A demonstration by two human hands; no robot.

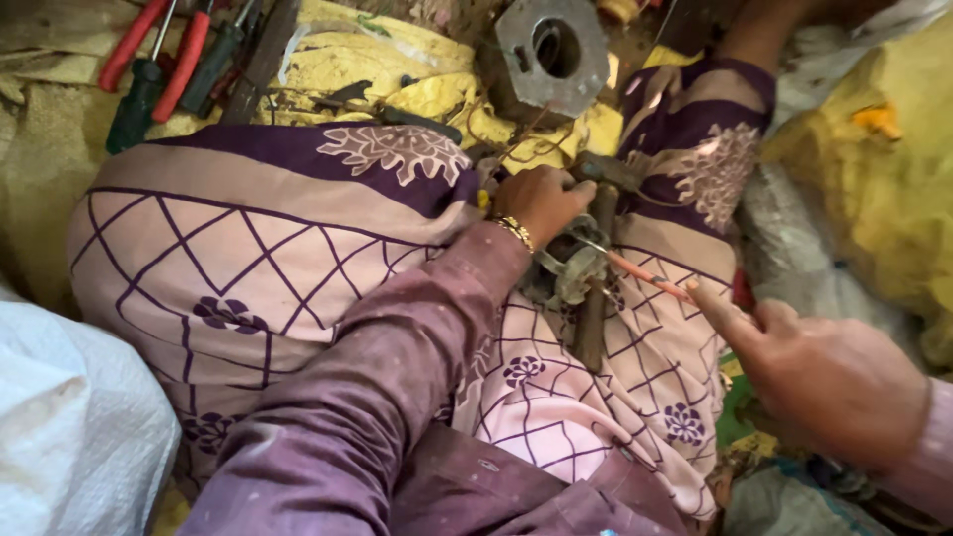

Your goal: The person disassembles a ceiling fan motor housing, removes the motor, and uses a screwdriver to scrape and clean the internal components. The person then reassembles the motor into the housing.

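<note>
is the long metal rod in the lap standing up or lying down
Lying down: the metal rod rests lengthwise on the patterned cloth, its top gripped by the left hand.

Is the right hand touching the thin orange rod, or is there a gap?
Touching. The head view shows the right hand with its index fingertip meeting the near end of the thin orange rod; no gap shows between them.
</note>
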